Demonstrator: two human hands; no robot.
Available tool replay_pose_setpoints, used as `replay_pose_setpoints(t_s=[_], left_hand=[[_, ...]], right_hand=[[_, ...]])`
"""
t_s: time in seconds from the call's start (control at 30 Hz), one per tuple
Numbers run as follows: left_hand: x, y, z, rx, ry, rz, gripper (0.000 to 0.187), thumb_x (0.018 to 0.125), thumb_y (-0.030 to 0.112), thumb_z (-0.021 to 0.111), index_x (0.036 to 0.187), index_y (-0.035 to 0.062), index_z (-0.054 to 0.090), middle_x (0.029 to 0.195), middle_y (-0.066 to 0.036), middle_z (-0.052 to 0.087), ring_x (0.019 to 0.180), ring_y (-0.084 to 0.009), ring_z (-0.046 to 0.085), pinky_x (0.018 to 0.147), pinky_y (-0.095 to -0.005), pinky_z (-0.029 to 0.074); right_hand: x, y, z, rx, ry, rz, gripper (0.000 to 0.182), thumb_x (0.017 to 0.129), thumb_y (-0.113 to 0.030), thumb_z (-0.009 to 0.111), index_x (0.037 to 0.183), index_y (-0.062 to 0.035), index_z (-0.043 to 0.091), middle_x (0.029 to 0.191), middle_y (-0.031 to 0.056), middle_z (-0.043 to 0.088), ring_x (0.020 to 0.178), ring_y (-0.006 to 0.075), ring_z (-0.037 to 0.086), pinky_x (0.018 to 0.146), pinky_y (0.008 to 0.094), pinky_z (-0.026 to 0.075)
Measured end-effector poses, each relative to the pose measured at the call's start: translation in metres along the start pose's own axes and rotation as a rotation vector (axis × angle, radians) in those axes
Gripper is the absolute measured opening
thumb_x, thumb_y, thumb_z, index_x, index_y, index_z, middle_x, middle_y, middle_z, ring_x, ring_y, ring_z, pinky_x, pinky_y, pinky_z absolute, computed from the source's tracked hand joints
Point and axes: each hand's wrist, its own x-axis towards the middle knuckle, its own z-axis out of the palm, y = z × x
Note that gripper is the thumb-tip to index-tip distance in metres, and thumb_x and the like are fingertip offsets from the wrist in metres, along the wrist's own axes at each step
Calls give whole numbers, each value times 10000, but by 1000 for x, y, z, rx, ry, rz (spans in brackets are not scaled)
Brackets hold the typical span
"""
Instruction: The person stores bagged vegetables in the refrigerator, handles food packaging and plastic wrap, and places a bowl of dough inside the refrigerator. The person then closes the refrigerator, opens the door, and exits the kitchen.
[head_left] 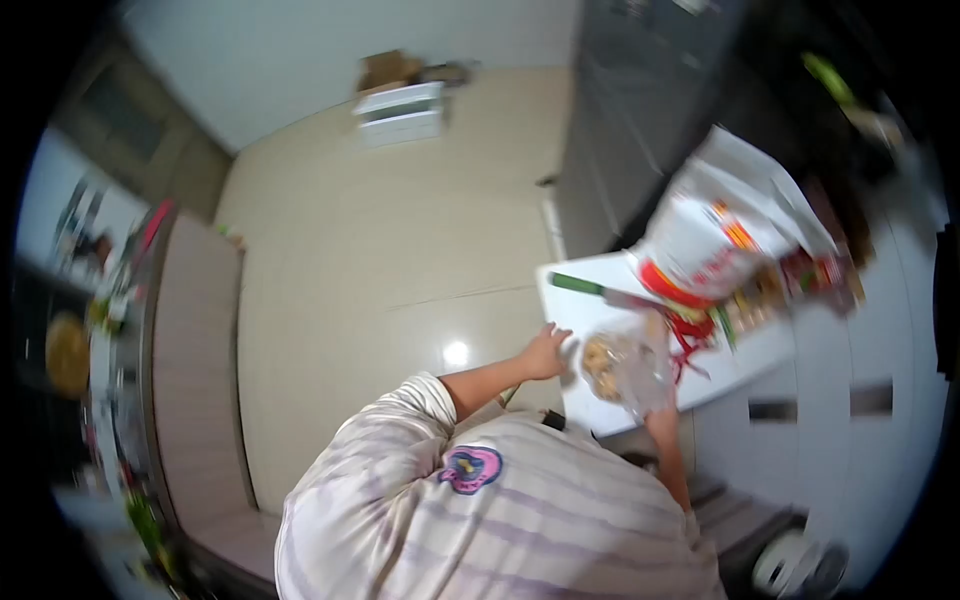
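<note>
A clear plastic bag (650, 377) with pale brown pieces (600, 367) inside lies on the white table (592, 412). My right hand (660, 420) is at the bag's near right side, its fingers mostly hidden by the plastic. At the table's left edge is my left hand (545, 352), close to the bag but apart from it; its fingers are blurred. Beyond the bag rests a knife with a green handle (577, 284). Red chili peppers (692, 340) lie to the right of the bag.
A large white sack (715, 225) stands at the table's back, beside other packages (815, 275). Dark cabinet doors (620, 110) rise behind. A white box (400, 115) and a cardboard box (388, 70) sit on the far floor. A counter (195, 350) runs along the left.
</note>
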Motion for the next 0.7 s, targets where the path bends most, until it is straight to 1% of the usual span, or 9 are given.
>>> replay_pose_setpoints(t_s=[0.03,0.07,0.1,0.17,0.23,0.33,0.43,0.57,0.7], left_hand=[[-15,-8,-6,2,100,-67,740,688,212,647,1364,104,366,1366,-324,293,1272,-475,297,1040,-458,328],[-22,-14,-6,72,104,-157,723,688,226,642,1356,128,383,1396,-296,263,1295,-464,257,1035,-484,321],[-32,-25,-18,137,90,-239,708,687,239,637,1348,152,400,1425,-267,232,1318,-454,217,1030,-510,314],[-71,-32,-54,114,179,-405,706,689,261,644,1348,180,405,1443,-232,218,1329,-444,184,1027,-529,301],[-102,-45,-83,96,217,-513,705,690,283,652,1348,208,409,1461,-197,204,1341,-435,150,1025,-548,288],[-164,-79,-109,61,389,-655,699,693,277,647,1349,255,408,1485,-149,164,1355,-428,98,1017,-590,259],[-230,-118,-130,19,524,-726,702,699,250,625,1362,243,394,1492,-157,138,1352,-433,98,996,-593,268],[-329,-201,-136,-65,616,-822,711,703,266,631,1370,248,384,1493,-152,133,1355,-429,89,1002,-601,252],[-445,-284,-147,-158,794,-980,705,723,303,646,1371,221,383,1473,-164,192,1346,-404,148,1038,-547,255]], right_hand=[[1,-2,-10,79,61,-120,689,684,-26,580,1331,41,352,1286,172,477,1180,249,465,1014,357,345],[10,23,-27,-69,113,-55,628,700,-20,560,1307,43,410,1237,176,523,1165,255,482,1017,347,334],[18,59,-39,-22,254,-63,547,734,-15,552,1273,28,472,1215,162,545,1146,247,497,1007,337,344],[46,61,-77,-19,352,-31,381,892,-63,487,1265,18,485,1225,141,545,1144,226,497,1003,322,346],[54,-17,-89,-47,508,-147,405,881,-55,493,1276,29,467,1276,167,514,1206,263,455,1023,357,320],[57,-146,-64,154,465,-420,422,903,-80,469,1315,4,434,1346,148,458,1246,267,416,1041,360,299],[49,-251,-2,93,378,-706,443,906,-93,454,1335,6,406,1404,146,391,1290,285,366,1065,371,264],[25,-350,122,-208,45,-1006,438,894,-112,464,1318,-6,440,1416,155,375,1342,303,290,1098,392,183],[10,-404,279,-353,-252,-1134,362,838,-119,569,1196,-64,570,1307,157,492,1289,337,364,1067,420,265]])
